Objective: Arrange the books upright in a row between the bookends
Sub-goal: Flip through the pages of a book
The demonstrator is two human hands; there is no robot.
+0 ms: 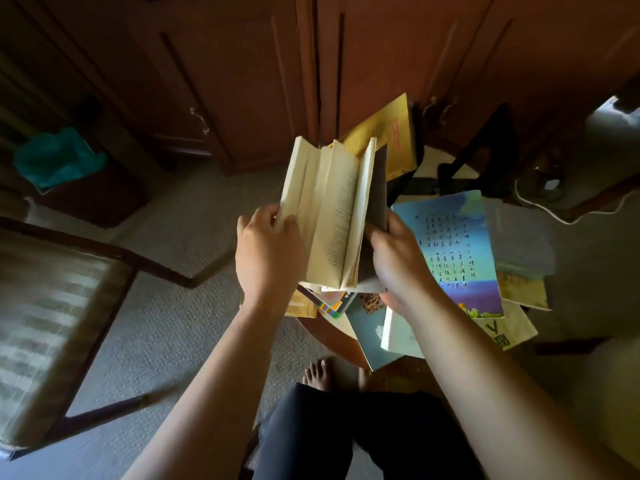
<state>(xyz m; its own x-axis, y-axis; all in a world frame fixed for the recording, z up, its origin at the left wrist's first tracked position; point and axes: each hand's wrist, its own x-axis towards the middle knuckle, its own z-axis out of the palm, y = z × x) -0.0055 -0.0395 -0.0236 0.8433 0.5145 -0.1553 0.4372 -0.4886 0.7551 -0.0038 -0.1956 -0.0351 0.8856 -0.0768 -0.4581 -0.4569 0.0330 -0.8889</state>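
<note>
Both hands hold a bunch of cream-paged books (pixel 329 216) upright above a small round table (pixel 332 336). My left hand (pixel 268 252) grips the left side of the bunch, my right hand (pixel 394 258) grips the dark cover on its right side. The pages fan open at the top. A blue book with calligraphy (pixel 450 251) lies flat to the right on a loose pile. Behind the held books a yellow book (pixel 388 133) leans. A black bookend (pixel 485 154) stands at the back of the table.
Several more books (pixel 374 327) lie scattered on the table's near side. A wooden cabinet (pixel 242 81) stands behind. A chair with a striped seat (pixel 45 313) is at the left on carpet. A white cord (pixel 568 216) runs at the right. My bare foot (pixel 320 372) is below the table.
</note>
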